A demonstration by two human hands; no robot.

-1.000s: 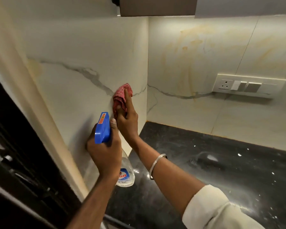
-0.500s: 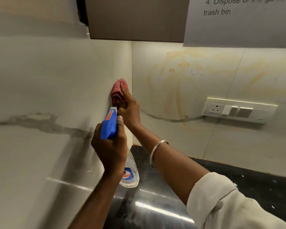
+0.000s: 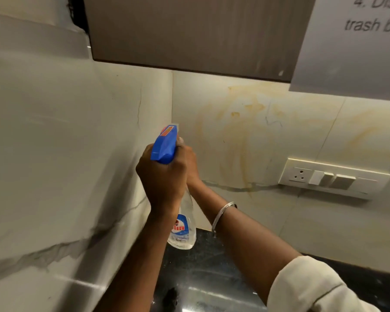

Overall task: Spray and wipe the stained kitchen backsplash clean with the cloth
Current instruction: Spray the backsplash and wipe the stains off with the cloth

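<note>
My left hand grips a spray bottle by its neck; the blue spray head points up toward the corner of the marble backsplash. Yellow-brown stains smear the back wall right of the corner. My right hand reaches into the corner just behind the left hand and the bottle, which hide its fingers. The cloth is not visible. A metal bangle sits on my right wrist.
A switch and socket panel is mounted on the back wall to the right. A dark upper cabinet hangs overhead with a printed paper sheet on it. The black countertop lies below; the left side wall is close.
My left hand lifted the spray bottle up and right, in front of my right hand. The red cloth, seen on the side wall before, is now hidden. The view tilted upward.
</note>
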